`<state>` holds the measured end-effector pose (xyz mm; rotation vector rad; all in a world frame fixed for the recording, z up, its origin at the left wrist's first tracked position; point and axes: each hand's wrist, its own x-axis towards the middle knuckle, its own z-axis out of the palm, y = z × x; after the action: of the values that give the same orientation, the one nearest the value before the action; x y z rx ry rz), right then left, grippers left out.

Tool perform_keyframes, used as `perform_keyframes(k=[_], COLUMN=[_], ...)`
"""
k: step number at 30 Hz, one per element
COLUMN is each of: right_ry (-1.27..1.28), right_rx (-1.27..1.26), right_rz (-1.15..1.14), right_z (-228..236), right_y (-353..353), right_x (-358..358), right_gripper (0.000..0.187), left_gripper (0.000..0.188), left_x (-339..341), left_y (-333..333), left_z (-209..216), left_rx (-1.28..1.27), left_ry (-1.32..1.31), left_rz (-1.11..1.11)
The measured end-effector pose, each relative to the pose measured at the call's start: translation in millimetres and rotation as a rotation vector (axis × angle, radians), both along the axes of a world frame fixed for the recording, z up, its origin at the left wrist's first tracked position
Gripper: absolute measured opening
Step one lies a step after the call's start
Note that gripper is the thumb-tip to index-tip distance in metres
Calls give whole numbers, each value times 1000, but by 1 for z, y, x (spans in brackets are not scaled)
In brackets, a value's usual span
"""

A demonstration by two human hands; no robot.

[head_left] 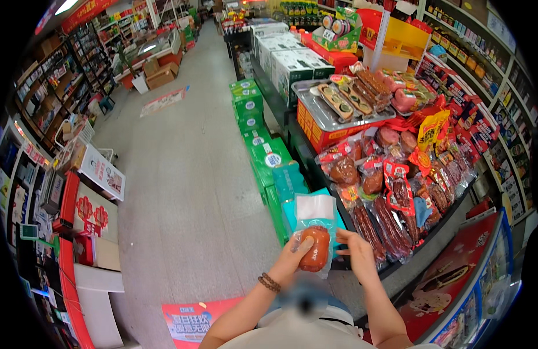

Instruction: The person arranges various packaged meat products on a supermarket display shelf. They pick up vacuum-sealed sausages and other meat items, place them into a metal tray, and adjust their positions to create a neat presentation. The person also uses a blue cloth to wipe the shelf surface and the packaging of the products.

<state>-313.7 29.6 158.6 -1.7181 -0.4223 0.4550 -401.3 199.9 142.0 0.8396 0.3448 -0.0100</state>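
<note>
My left hand [291, 255], with a brown beaded bracelet at the wrist, grips a vacuum-packed piece of reddish-brown meat [316, 249] in front of my body, thumb lying across its face. The clear pack has a pale blank panel [315, 207] at its far end. My right hand [359, 253] is just right of the pack, fingers apart and holding nothing; whether its fingertips touch the pack's edge I cannot tell. Close to that hand, packs of long dark sausages [385, 230] lie on the display table, among several other sealed meats [343, 171].
A metal tray [315, 110] of packed meats stands on a red box at the table's far part. Green cartons [270, 156] are stacked along the table's left side. At lower right is a red-topped chest freezer [449, 273]. A grey aisle floor [187, 174] runs along the left.
</note>
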Motion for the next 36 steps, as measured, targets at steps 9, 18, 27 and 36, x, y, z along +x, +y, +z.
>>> perform_keyframes(k=[9,18,27,36], right_ry=[365,15,181,240], right_rx=[274,451,283,154], right_rz=[37,-378,-817,-809], right_z=[-8,15,-5,-9], right_y=[47,209,320,366], right_x=[47,168,404,413], right_gripper=[45,49,64,55], left_gripper=[47,37,41,43], left_x=[62,243,341,380], left_y=[78,171,313,382], left_z=[21,40,6,-27], left_rx=[220,980,652,682], left_ry=[29,-407,-382,-319], left_rz=[-113,115,102,-77])
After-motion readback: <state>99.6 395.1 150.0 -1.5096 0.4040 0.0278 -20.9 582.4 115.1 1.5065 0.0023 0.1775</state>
